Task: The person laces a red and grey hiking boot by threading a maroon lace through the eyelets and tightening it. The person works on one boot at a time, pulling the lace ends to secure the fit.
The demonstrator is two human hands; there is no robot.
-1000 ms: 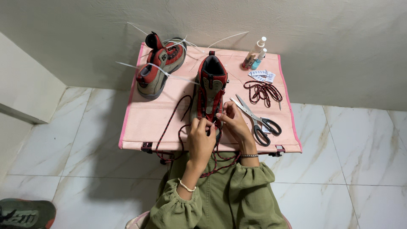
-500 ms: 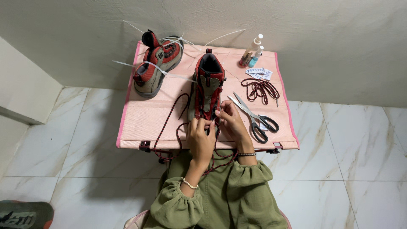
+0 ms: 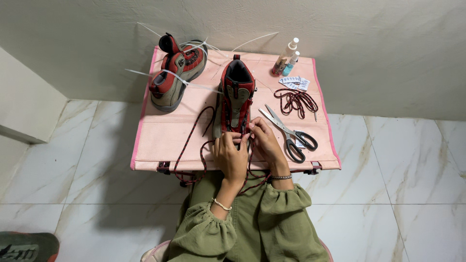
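Red boot [image 3: 235, 99], toe under hands

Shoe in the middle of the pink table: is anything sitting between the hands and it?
Nothing visible does. The left hand and right hand are already at the near end of the shoe, on its dark red lace. The scissors lie off to the right, apart from the hands.

Even, soft indoor light, moderately bright. The table [image 3: 160, 145] throws a diffuse shadow on the floor [image 3: 407, 184] toward 7 o'clock, so light comes from about 1 o'clock. No glare. Focus is sharp throughout; wide-lens bending shows at the edges.
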